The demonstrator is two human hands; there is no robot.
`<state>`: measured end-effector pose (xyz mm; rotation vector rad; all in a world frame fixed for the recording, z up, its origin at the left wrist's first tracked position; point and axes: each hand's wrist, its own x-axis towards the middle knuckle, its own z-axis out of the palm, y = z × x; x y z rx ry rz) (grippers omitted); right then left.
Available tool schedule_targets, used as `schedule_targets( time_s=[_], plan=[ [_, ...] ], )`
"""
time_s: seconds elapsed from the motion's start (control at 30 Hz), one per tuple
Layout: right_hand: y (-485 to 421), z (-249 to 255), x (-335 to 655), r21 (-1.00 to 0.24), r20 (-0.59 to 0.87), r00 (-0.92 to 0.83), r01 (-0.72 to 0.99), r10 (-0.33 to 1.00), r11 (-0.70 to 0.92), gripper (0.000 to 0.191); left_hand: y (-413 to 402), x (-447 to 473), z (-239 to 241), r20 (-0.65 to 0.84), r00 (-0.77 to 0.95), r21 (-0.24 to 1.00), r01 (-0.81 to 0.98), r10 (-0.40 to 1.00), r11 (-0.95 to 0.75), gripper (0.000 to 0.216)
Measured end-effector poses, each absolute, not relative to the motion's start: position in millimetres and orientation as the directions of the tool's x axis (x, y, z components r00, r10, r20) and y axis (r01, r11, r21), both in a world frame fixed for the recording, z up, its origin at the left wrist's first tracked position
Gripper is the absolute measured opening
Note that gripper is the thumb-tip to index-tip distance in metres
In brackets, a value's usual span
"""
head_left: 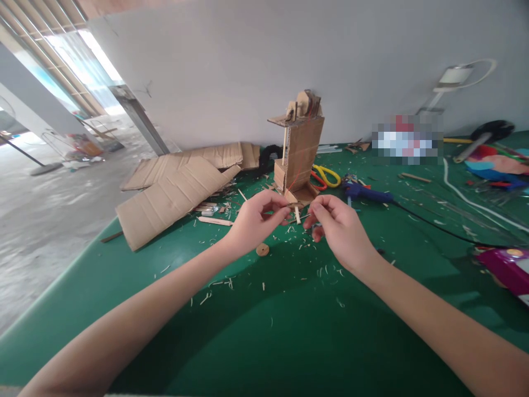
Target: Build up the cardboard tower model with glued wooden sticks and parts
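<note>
My left hand (257,219) and my right hand (336,226) meet over the green table (289,331), fingers pinched together. Between them they hold a small thin wooden stick piece (298,212), partly hidden by the fingertips. A red thread (294,179) runs from near the hands up the front of a tall cardboard tower model (300,149) that stands just behind them. A small round wooden disc (262,250) lies on the table below my left hand.
Flat cardboard sheets (177,193) lie at the back left. Yellow and red scissors (326,176) and a blue glue gun (366,193) with a black cable sit right of the tower. Coloured materials (496,162) and a pink object (508,270) lie far right. Wood shavings are scattered about.
</note>
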<state>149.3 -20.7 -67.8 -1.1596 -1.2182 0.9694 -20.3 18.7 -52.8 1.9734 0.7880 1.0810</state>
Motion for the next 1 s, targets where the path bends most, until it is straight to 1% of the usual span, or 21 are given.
schedule_targets(
  time_s=[0.03,0.1,0.17,0.2,0.3,0.43,0.5,0.6,0.63,0.7,0.8,0.9,1.0],
  plan=[
    [-20.7,-68.4,149.6,-0.983,0.178,0.118,0.06,0.977,0.172,0.018,19.7,-21.9,-53.4,0.49,0.455,0.757,0.201,0.744,-0.622,0.004],
    [-20.7,-69.4,150.5,-0.983,0.18,0.119,0.067,0.976,0.172,0.017,22.4,-25.6,-54.5,0.632,0.476,0.557,0.27,0.612,-0.785,0.006],
    [-20.6,-69.7,151.2,-0.981,0.191,0.134,0.045,0.972,0.187,0.018,25.5,-29.4,-55.1,0.721,0.516,0.357,0.296,0.463,-0.886,0.01],
    [-20.5,-69.4,151.5,-0.98,0.199,0.143,0.03,0.97,0.196,0.018,26.8,-31.0,-55.1,0.743,0.532,0.285,0.298,0.406,-0.911,0.011],
    [-20.9,-67.3,152.1,-0.976,0.216,0.161,0.022,0.963,0.215,0.02,29.2,-34.8,-54.2,0.764,0.563,0.159,0.311,0.316,-0.937,0.014],
    [-22.3,-64.9,153.5,-0.968,0.236,0.129,0.115,0.963,0.222,0.024,28.9,-38.0,-52.7,0.751,0.601,0.099,0.308,0.275,-0.946,0.018],
    [-22.8,-65.5,154.6,-0.955,0.259,0.121,0.18,0.958,0.235,0.028,28.3,-38.7,-52.8,0.731,0.626,0.099,0.295,0.27,-0.95,0.021],
    [-22.0,-68.3,156.3,-0.917,0.313,0.078,0.286,0.946,0.28,0.041,27.4,-37.4,-53.9,0.723,0.631,0.118,0.286,0.28,-0.951,0.024],
    [-21.4,-69.3,156.9,-0.904,0.329,0.059,0.307,0.943,0.296,0.043,27.0,-36.3,-54.5,0.729,0.618,0.136,0.29,0.294,-0.947,0.025],
    [-20.0,-70.5,157.9,-0.899,0.34,0.039,0.307,0.94,0.312,0.037,26.2,-33.7,-55.4,0.735,0.583,0.192,0.312,0.347,-0.931,0.027],
    [-18.2,-69.6,159.2,-0.926,0.319,0.074,0.236,0.945,0.294,0.022,25.7,-30.3,-56.4,0.691,0.547,0.325,0.349,0.472,-0.879,0.028],
    [-17.2,-68.2,159.9,-0.942,0.306,0.109,0.181,0.946,0.284,0.02,26.9,-28.0,-57.8,0.59,0.525,0.506,0.35,0.613,-0.788,0.025],
    [-15.9,-69.6,160.5,-0.938,0.299,0.084,0.208,0.951,0.276,0.019,28.7,-25.2,-60.2,0.425,0.489,0.744,0.291,0.761,-0.602,0.02]
  ],
)
